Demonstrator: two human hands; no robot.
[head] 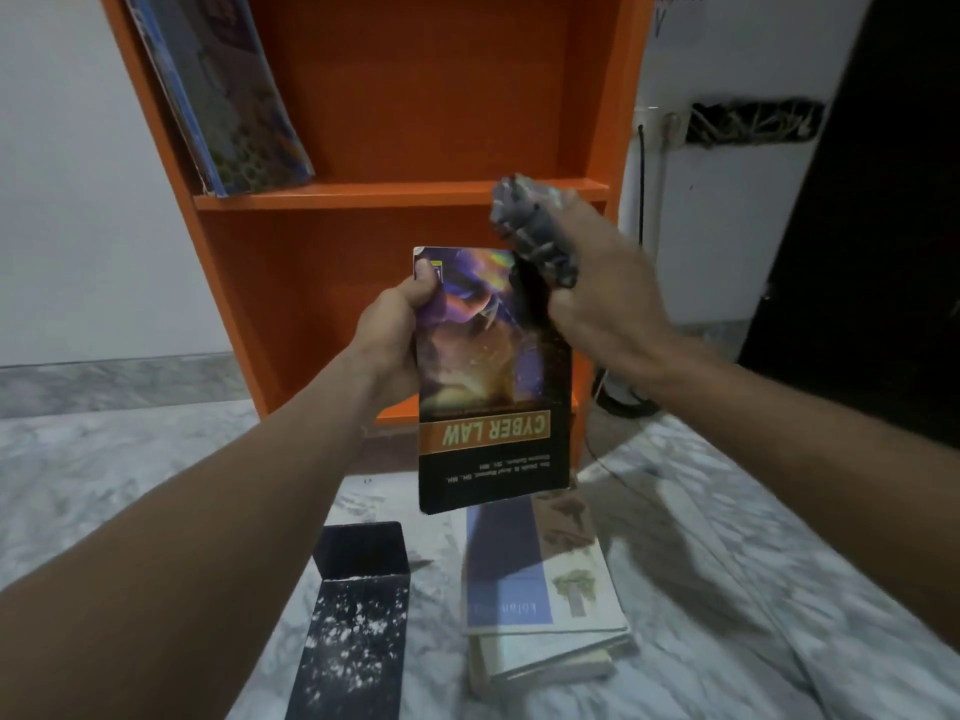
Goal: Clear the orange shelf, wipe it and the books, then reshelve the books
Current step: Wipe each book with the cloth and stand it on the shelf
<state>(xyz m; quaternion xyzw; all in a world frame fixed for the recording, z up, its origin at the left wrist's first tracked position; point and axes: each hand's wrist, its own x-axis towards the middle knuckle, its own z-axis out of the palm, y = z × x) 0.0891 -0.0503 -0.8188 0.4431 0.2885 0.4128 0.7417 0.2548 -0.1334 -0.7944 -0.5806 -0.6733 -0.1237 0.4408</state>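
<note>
One book (pixel 488 387) is in my hands, titled "CYBER LAW". It is upright in front of the orange shelf (pixel 415 197), with its cover towards me and its title upside down. My left grip (pixel 395 330) is closed on its left edge near the top, thumb pressed on the cover and fingers curled behind. My right grip (pixel 602 304) is curled tight round one bunched grey cloth (pixel 530 226) at the book's top right corner. That hand is blurred, so I cannot tell whether the cloth touches the cover.

On the shelf's upper board a lean of thin books (pixel 228 96) rests against the left wall. I cannot count them. From there to the right wall I see only orange board. In the compartment below, orange back panel shows to the left of the held book.

On the marble floor (pixel 130 459), under the book's lower edge, lies a stack of books (pixel 540 589). There are at least two: a blue and white one with tree pictures on top and a thicker one beneath. One black box (pixel 358 605), speckled white, stands open just left of the stack, with a strip of floor between them. Floor spreads wide on both sides past my forearms. A dark cable (pixel 641 184) hangs beside the shelf's right wall.
</note>
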